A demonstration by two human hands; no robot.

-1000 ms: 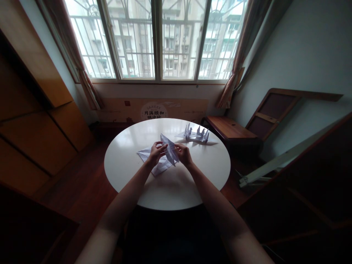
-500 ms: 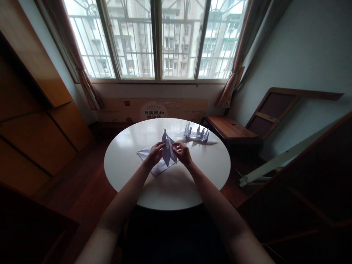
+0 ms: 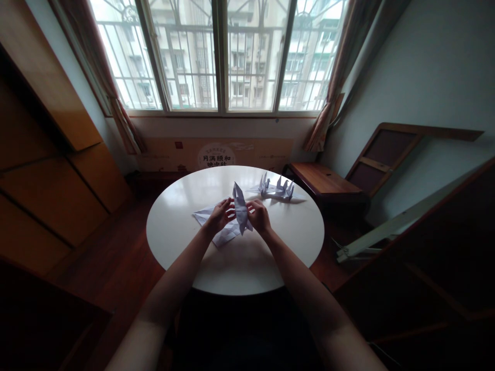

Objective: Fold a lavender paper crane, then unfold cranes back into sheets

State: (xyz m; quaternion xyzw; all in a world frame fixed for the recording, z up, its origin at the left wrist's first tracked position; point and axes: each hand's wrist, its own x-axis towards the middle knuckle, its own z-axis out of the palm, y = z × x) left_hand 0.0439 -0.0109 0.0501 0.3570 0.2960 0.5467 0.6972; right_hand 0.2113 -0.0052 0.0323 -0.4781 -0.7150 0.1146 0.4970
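Note:
Between my two hands a piece of folded white origami paper (image 3: pixel 240 208) is held upright above the table, its pointed tip up and its narrow side towards me. My right hand (image 3: pixel 260 215) pinches its right side. My left hand (image 3: pixel 221 215) is closed at its left edge, fingertips against the paper. Under and behind my left hand, creased white paper (image 3: pixel 225 238) lies on the round white table (image 3: pixel 174 242); part of it is hidden. Several folded paper cranes (image 3: pixel 285 190) stand close together at the table's far right.
A low wooden bench (image 3: pixel 325 178) stands beyond the table's right edge. A printed cardboard panel (image 3: pixel 162 152) leans below the barred window (image 3: pixel 255 62). Wooden cabinets (image 3: pixel 50 206) line the left side, and a pale board (image 3: pixel 371 237) lies at the right.
The folded paper has turned from showing two spread flaps to a narrow single face, and has moved slightly right. My left fingers have loosened and shifted along its edge.

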